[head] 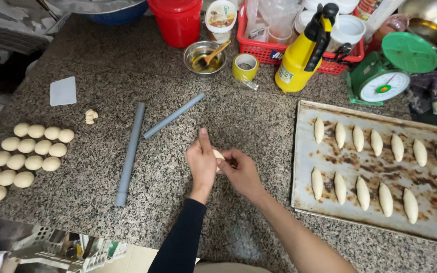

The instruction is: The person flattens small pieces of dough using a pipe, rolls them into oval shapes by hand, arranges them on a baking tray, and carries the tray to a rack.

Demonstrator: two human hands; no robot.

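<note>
My left hand [202,164] and my right hand [241,173] meet over the middle of the granite counter [178,202]. Between their fingers they pinch a small pale piece of dough [219,154], mostly hidden by the fingers. The left arm wears a black sleeve; the right forearm is bare. To the right lies a stained metal baking tray [431,202] with two rows of elongated shaped dough pieces [362,192]. At the far left sit several round dough balls [26,154] in rows.
Two grey rolling rods [130,151] [174,115] lie left of the hands. A white scraper [63,91] and a dough scrap [91,117] are further left. At the back stand a steel bowl with brush [205,57], tape roll [245,66], yellow spray bottle [299,60], red basket [279,50], green scale [383,76], red bucket [177,20].
</note>
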